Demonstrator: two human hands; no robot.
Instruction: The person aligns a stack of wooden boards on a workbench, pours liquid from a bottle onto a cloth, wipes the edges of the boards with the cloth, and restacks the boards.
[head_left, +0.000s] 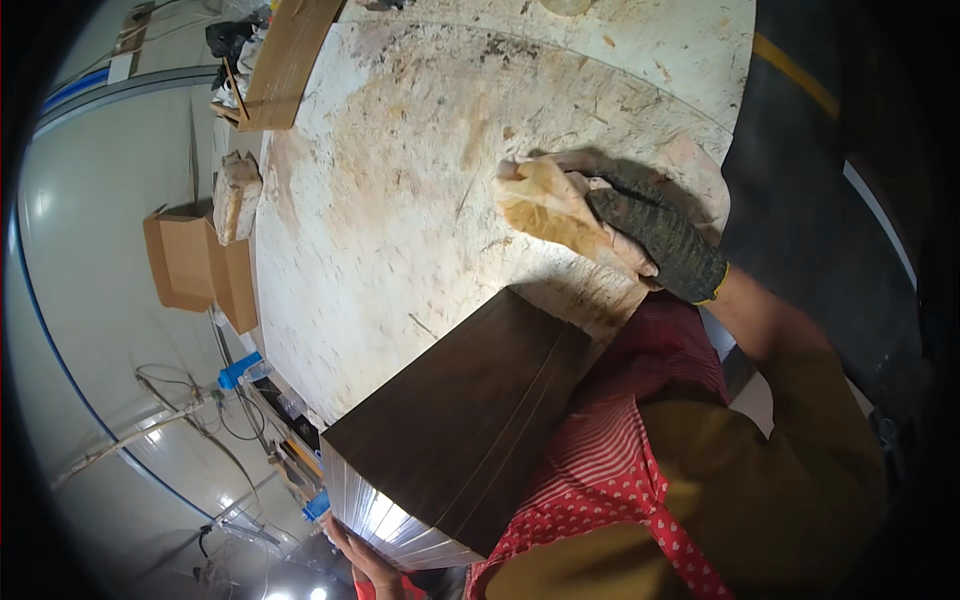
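While the right hand [655, 235], gloved, is closed on a tan cloth [550, 205] against the worn tabletop [400, 200], its fingertips are hidden. Only fingers of the left hand [360, 555] are seen, curled under a stack of dark boards [460, 420].

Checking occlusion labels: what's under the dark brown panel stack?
The dark brown panel stack partly overhangs the pale worn tabletop. Fingers of the left hand show beneath its lower corner. Everything else under it is covered. The gloved right hand rests apart, on a cloth.

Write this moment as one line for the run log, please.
right hand: gloved, pressing cloth on worktable | left hand: under dark panel stack, fingers at lower edge | beside: cardboard boxes
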